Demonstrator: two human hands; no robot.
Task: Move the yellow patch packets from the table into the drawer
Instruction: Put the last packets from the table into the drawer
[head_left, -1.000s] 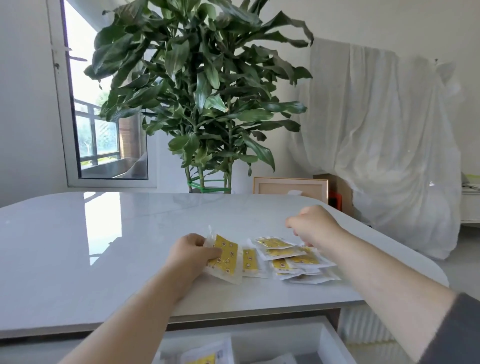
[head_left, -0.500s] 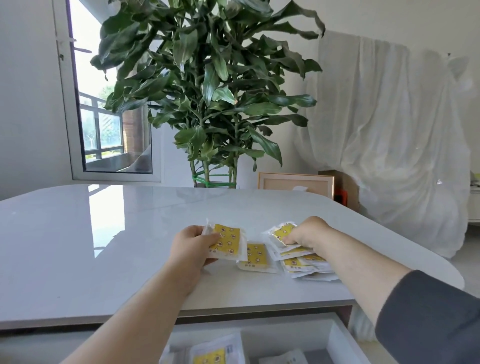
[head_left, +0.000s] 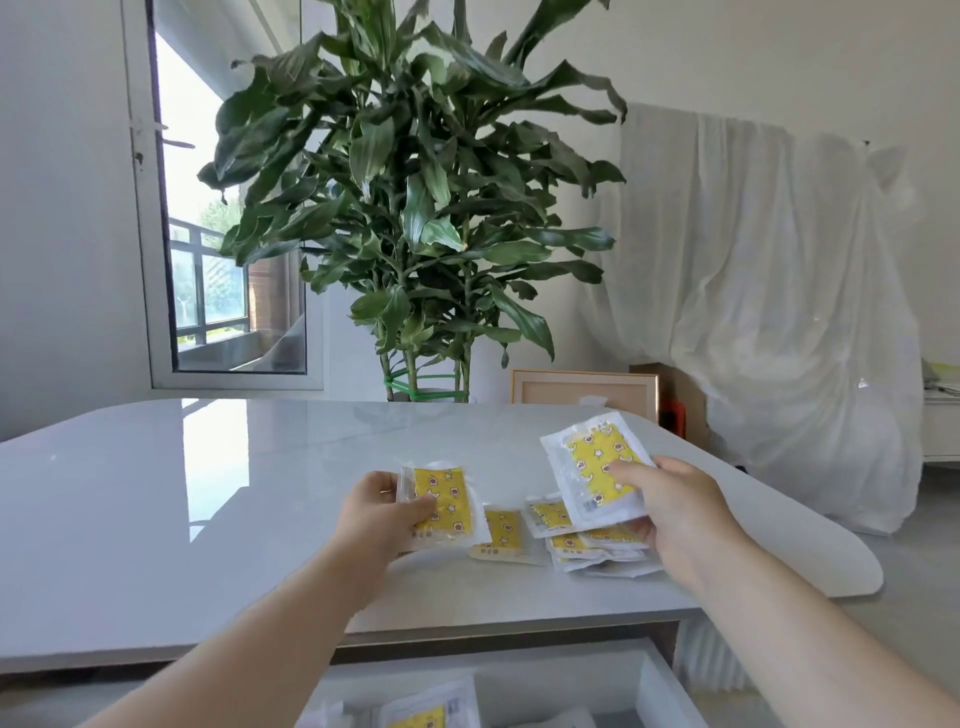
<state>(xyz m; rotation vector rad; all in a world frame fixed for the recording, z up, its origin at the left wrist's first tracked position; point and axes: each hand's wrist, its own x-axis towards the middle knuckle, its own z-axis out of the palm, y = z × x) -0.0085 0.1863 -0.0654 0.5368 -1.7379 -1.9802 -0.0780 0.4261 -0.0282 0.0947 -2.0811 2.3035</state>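
**Here, a yellow packet in each hand over the table**

Head view: the left hand sits just below the middle of the picture. Its thumb lies on top and its fingers curl behind, pinching the first packet by its left side, low near the grey table. At three o'clock from it, the right hand grips the second packet, thumb pressed across the yellow print, and holds it tilted up, clear of the tabletop.

At six o'clock from that packet, the loose pile of more yellow packets lies overlapping on the table, near its front right edge. Between the pile and the left hand, the lone packet lies flat, partly tucked under the first packet's right corner.

At six o'clock in the picture, the white drawer stands open under the table's front edge. What looks like another yellow packet, the drawer packet, lies inside, cut off by the picture's lower edge.

Behind the table, the leafy plant rises at twelve o'clock. The window is at ten o'clock, the wooden frame leans just right of the plant's stems, and the white sheet drapes at three o'clock.
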